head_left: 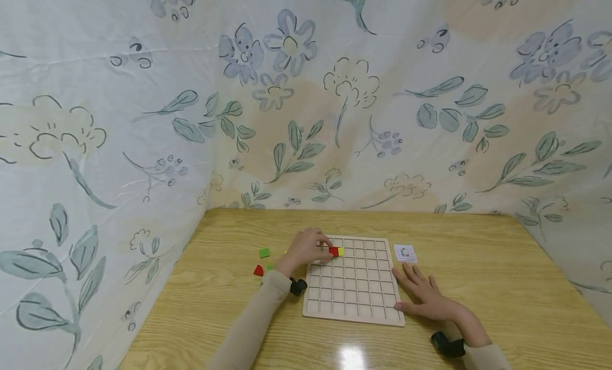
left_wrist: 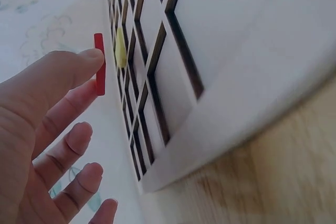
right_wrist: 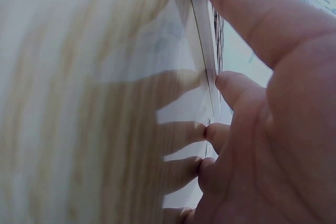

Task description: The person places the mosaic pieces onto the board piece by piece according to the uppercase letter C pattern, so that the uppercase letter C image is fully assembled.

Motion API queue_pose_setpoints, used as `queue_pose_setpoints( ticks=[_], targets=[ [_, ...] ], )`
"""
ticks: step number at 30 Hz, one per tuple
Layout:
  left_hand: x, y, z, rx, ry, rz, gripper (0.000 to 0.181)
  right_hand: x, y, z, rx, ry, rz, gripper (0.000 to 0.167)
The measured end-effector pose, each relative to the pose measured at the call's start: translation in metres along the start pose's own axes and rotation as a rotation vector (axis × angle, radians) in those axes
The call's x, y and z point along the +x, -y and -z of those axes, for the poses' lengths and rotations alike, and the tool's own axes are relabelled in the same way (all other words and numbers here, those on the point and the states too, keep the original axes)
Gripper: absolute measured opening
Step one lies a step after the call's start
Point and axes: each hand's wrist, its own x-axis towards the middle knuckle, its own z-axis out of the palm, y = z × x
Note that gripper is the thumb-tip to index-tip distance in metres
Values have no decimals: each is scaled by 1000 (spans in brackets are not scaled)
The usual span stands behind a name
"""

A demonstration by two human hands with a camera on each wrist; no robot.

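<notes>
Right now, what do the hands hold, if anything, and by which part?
The left hand pinches a red piece by its side nearest the palm; the right hand holds nothing.

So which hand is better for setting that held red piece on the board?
Probably the left hand: it pinches the red piece above the board, while the right hand touches the board's right edge.

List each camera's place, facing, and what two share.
Head: head-worn, facing forward and down at the grid board; left hand, right hand show.
Left wrist: on that wrist, facing the grid board; left hand pinches a red piece.
Right wrist: on that wrist, facing the table; right hand shows.
Head and left wrist share that red piece.
</notes>
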Motion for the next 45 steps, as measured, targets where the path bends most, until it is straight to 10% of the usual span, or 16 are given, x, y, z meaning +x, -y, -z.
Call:
queue_pose_setpoints(
  ticks=[24, 45],
  targets=[
    [35, -23, -19, 100, 68, -30, 20, 0, -3, -2, 9, -11, 25, 79],
    [31, -31, -19, 31, 80, 26, 20, -2, 2, 0, 24, 8, 21, 79]
  ],
)
